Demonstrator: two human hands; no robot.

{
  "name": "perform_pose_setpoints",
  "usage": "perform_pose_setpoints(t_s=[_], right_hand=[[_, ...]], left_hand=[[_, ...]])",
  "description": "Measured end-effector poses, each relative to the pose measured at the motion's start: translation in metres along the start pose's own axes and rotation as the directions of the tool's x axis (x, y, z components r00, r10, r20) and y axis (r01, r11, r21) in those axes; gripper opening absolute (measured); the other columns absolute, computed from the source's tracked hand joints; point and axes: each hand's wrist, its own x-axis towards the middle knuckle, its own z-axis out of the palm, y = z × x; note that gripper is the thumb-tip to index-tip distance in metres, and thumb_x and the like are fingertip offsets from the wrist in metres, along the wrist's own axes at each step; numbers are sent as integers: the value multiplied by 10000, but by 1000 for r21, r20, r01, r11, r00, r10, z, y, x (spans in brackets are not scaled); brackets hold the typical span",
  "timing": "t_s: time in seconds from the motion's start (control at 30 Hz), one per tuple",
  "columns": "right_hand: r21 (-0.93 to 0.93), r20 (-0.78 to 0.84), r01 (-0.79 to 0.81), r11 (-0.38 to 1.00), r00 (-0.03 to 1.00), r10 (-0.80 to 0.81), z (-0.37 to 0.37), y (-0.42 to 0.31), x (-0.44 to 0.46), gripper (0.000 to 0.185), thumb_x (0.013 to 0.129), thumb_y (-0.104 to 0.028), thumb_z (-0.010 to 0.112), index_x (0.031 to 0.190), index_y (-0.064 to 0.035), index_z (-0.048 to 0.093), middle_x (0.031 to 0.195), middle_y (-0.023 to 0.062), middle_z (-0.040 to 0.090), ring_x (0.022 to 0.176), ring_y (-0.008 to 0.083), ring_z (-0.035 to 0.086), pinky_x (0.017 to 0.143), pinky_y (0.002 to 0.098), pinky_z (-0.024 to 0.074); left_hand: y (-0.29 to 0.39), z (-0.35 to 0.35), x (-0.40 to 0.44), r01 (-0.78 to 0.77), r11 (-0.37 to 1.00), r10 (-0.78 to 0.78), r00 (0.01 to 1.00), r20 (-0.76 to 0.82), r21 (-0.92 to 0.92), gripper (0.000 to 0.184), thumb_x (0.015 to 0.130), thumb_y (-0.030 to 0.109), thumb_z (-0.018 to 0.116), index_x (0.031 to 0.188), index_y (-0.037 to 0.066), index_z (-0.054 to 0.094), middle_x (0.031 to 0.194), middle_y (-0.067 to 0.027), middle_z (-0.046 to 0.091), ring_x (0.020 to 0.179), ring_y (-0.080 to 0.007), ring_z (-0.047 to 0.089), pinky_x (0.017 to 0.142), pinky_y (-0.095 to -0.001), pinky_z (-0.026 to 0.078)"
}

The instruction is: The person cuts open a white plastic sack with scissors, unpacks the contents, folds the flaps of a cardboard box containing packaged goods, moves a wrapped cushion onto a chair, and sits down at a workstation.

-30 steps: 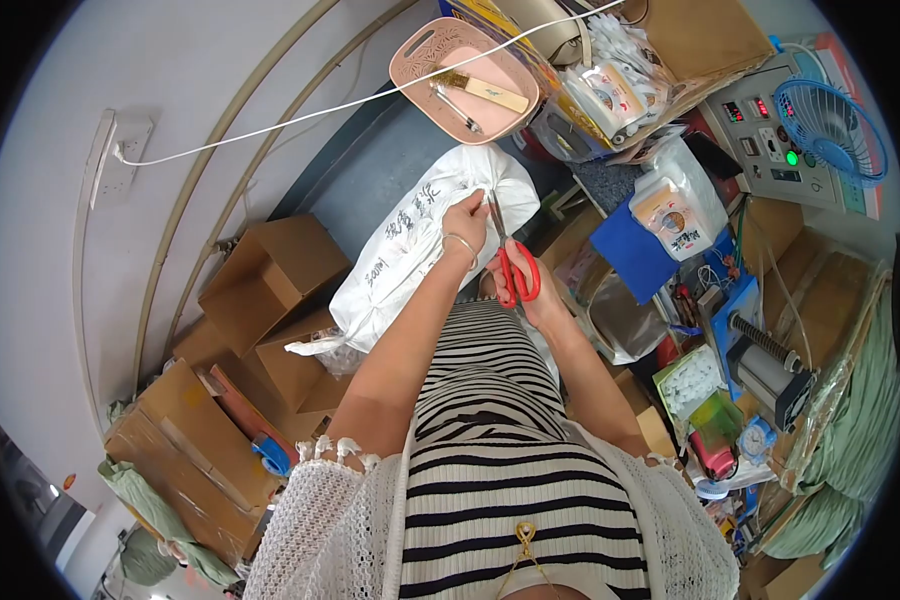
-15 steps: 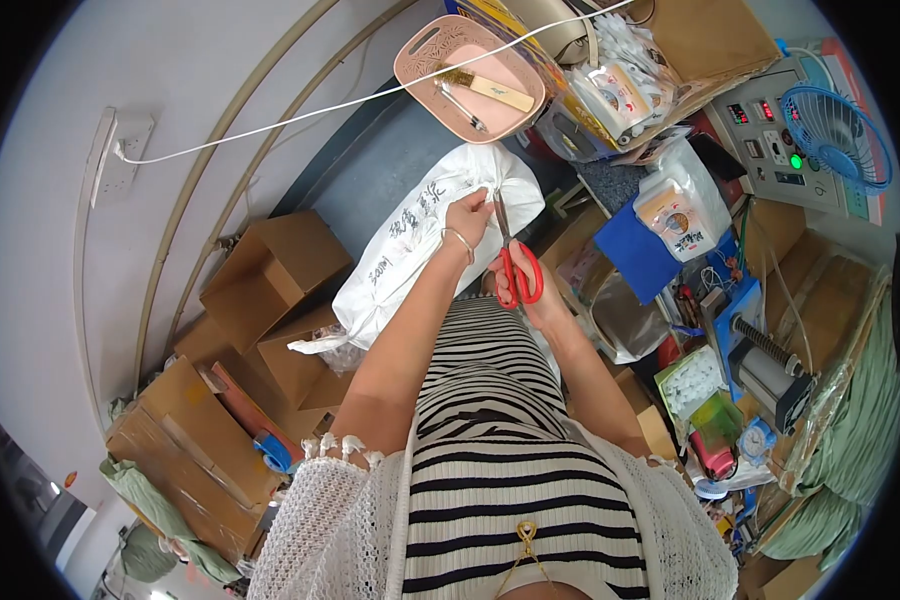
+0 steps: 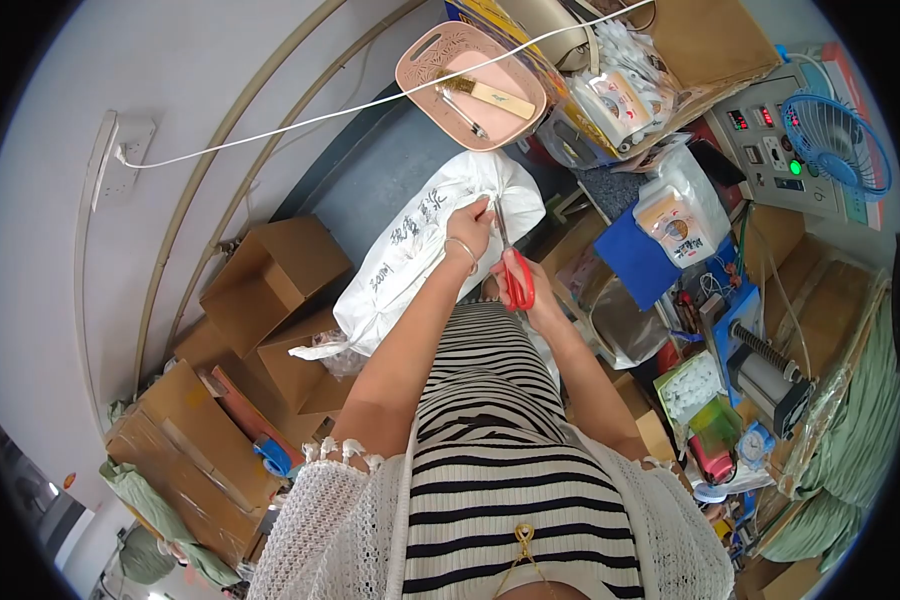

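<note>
A white woven sack (image 3: 410, 250) with black handwriting lies on a dark surface in front of me. My left hand (image 3: 470, 232) is closed on the gathered end of the sack, pinching its material near the top. In my right hand (image 3: 526, 292) are scissors (image 3: 519, 278) with red handles, their metal blades pointing up at the sack's end beside my left fingertips. The blades touch or lie very near the pinched material; exactly what lies between them is too small to tell.
A pink basket (image 3: 415, 75) holding a brush and a pen stands beyond the sack. Cardboard boxes (image 3: 265, 285) are at the left. To the right are a blue fan (image 3: 836, 145), a control panel (image 3: 770, 135) and packed bags (image 3: 682, 215). A white cord (image 3: 300, 125) crosses overhead.
The scissors' red handles have drawn closer together in my right hand. My left hand keeps its hold on the sack, and the view has shifted slightly.
</note>
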Motion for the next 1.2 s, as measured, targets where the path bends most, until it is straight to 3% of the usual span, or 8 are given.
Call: perform_pose_setpoints(t_s=[0.07,0.13,0.27,0.33,0.37,0.43,0.67,1.2], right_hand=[[-78,-22,9,997,1000,-11,-1,3,7,498,863,-500,530,839,-4,555,605,34,505,481,153,506,477,276,405],[-899,-58,152,410,888,-456,-6,4,13,511,853,-489,544,829,21,534,630,91,537,537,200,552,523,321,440],[-988,-10,70,139,863,-505,-13,-11,13,528,844,-485,552,834,43,519,668,136,557,598,232,580,580,354,454],[-692,-43,74,718,989,-144,-12,-14,14,529,875,-499,501,854,29,528,668,103,551,567,207,559,556,329,443],[-693,-43,73,717,989,-142,-8,-14,12,529,875,-499,501,854,29,528,668,103,551,567,207,559,556,329,443],[356,254,-73,932,967,-21,4,-13,8,546,894,-528,447,844,8,537,646,66,527,541,177,534,532,300,429],[-366,62,121,923,992,-106,-9,-11,15,566,882,-546,458,796,8,532,547,31,474,412,124,469,399,230,368],[207,76,-67,976,996,52,1,-15,3,483,862,-488,519,632,-64,499,434,33,437,312,137,370,349,262,316]], left_hand=[[-1,-1,1,34,999,-34,999,37,-5,339,848,43,577,1166,-70,541,940,-95,667,824,-100,585,733,-214,455],[-4,-3,5,-41,999,40,999,19,30,322,842,55,578,1150,-37,569,869,-105,677,770,-109,595,720,-224,463],[29,-10,-11,-33,987,36,999,-16,158,289,820,90,575,1097,17,610,892,-206,645,802,-295,644,728,-308,484],[31,-8,-14,-124,981,132,990,-45,151,278,829,96,569,1093,22,612,895,-203,644,803,-300,643,722,-314,486],[28,-7,-14,-123,981,131,990,-45,150,278,829,96,569,1093,22,612,895,-203,644,803,-300,643,722,-314,486],[25,-7,-14,-193,950,217,973,-74,245,272,837,99,565,1093,22,612,893,-197,645,818,-304,641,723,-325,488],[28,-16,-15,-205,959,205,979,20,196,267,833,85,553,1083,12,609,931,-192,639,862,-321,624,768,-345,482],[32,-21,-16,-294,868,299,953,53,400,225,821,79,545,1022,83,645,992,-134,638,907,-310,598,779,-373,475]])
